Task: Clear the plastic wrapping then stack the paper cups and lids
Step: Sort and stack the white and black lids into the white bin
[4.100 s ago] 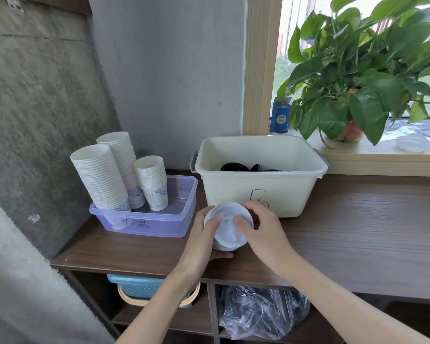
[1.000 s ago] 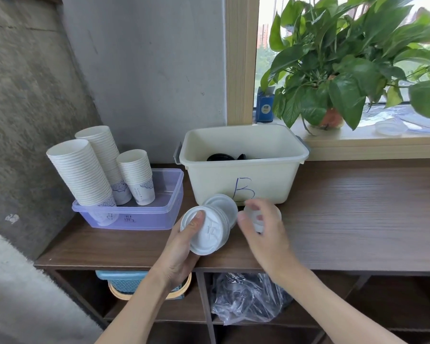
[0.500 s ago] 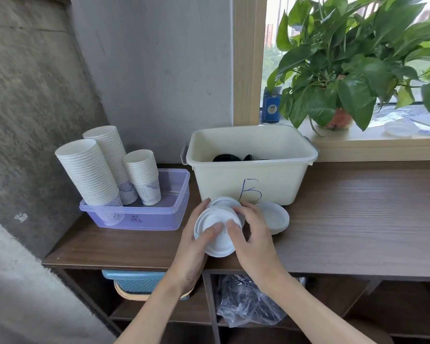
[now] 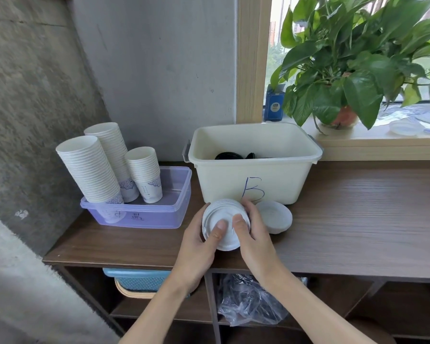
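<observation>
Fingers of both the left hand [image 4: 199, 244] and right hand [image 4: 255, 234] clamp the white lid stack [image 4: 224, 225]; the right, reaching away a second ago, now squares it beside the set-down lids [image 4: 274, 217].

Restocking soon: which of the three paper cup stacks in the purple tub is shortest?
The rightmost stack, nearest the cream bin. Its rim sits well below the two taller stacks leaning to its left.

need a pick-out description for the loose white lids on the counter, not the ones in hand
Start at the cream bin marked B on the wooden counter. Just in front of its right half lies a small pile of white lids, flat on the wood. Unlike the stack of lids beside it, no hand touches it.
</observation>
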Tool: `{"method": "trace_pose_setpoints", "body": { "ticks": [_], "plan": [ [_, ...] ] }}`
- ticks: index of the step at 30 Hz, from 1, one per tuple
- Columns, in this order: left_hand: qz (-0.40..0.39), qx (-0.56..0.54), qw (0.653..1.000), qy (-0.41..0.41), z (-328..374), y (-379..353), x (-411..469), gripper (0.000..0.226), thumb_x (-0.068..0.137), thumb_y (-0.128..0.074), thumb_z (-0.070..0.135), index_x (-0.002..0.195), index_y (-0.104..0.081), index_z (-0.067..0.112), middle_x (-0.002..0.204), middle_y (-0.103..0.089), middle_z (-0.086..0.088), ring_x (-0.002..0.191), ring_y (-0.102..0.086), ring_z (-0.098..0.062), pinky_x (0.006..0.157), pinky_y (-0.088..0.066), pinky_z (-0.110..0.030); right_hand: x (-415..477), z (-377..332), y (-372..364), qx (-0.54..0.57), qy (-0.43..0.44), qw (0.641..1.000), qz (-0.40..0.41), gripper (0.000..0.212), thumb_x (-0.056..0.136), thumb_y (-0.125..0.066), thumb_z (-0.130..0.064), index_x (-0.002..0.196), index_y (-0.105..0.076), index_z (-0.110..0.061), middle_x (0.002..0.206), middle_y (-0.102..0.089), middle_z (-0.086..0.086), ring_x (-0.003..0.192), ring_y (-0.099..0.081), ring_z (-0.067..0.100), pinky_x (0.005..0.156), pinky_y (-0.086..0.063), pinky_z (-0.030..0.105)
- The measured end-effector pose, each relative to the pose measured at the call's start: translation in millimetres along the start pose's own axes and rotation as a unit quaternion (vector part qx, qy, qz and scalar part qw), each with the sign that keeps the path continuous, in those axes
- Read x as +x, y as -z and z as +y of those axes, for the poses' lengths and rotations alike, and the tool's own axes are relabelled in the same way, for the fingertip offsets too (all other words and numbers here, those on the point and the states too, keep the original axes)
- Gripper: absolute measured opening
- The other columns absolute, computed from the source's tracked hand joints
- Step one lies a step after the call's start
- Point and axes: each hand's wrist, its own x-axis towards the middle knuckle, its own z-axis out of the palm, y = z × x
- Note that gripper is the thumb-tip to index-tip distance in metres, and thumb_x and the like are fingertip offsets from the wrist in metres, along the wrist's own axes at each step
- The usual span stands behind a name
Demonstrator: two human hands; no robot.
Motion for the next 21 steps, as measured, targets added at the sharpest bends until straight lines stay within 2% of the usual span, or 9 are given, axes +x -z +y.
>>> {"method": "trace_pose_setpoints", "body": {
  "ticks": [4,8,11,13,17,21],
  "plan": [
    [0.008,-0.009,1.000,-0.009,0,1,-1,0.056,0.086,-0.059,0.045,0.133,-0.054,0.015,0.125,-0.067,0.002,0.118,-0.062,-0.014,0.096,-0.049,-0.024,1,4,-2,-0.014,0.002,1.000,0.000,0.059,0.090,-0.049,-0.047,0.141,-0.039,-0.018,0.132,-0.055,-0.008,0.123,-0.051,0.003,0.108,-0.041,0.032],
    [0.027,0.010,0.999,-0.014,-2,-1,0,0.048,0.094,-0.052,0.046,0.133,-0.055,0.017,0.125,-0.066,0.009,0.119,-0.060,-0.008,0.096,-0.046,-0.017,1,6,1,-0.012,0.012,1.000,-0.002,0.058,0.090,-0.047,-0.043,0.141,-0.039,-0.016,0.132,-0.056,-0.006,0.122,-0.052,0.005,0.106,-0.042,0.032],
    [0.049,-0.001,0.999,-0.015,-6,0,-1,0.069,0.082,-0.063,0.060,0.133,-0.054,0.014,0.124,-0.067,-0.001,0.116,-0.063,-0.017,0.096,-0.050,-0.027,1,8,2,-0.015,0.013,1.000,-0.013,0.059,0.089,-0.052,-0.042,0.141,-0.039,-0.018,0.133,-0.055,-0.007,0.125,-0.050,0.007,0.108,-0.041,0.036],
    [0.067,-0.015,0.998,-0.016,-8,0,0,0.076,0.075,-0.069,0.062,0.132,-0.054,0.013,0.121,-0.068,-0.006,0.112,-0.065,-0.022,0.094,-0.052,-0.033,1,9,3,-0.025,0.015,0.999,-0.017,0.064,0.084,-0.055,-0.049,0.140,-0.040,-0.022,0.134,-0.053,-0.009,0.127,-0.048,0.006,0.110,-0.039,0.037],
    [0.080,-0.016,0.996,-0.021,-11,-1,0,0.066,0.075,-0.067,0.048,0.129,-0.055,0.012,0.117,-0.069,-0.005,0.107,-0.066,-0.022,0.090,-0.052,-0.031,1,10,3,-0.047,0.035,0.998,-0.014,0.071,0.078,-0.053,-0.059,0.138,-0.041,-0.023,0.132,-0.054,-0.010,0.125,-0.049,0.004,0.107,-0.041,0.031],
    [0.060,-0.019,0.998,-0.015,-15,-1,2,0.068,0.077,-0.063,0.047,0.135,-0.054,0.013,0.126,-0.067,-0.005,0.117,-0.063,-0.022,0.100,-0.050,-0.037,1,9,4,-0.046,0.043,0.998,-0.010,0.067,0.079,-0.055,-0.055,0.135,-0.043,-0.021,0.128,-0.053,-0.010,0.122,-0.049,0.004,0.103,-0.041,0.023]
  ]
}}
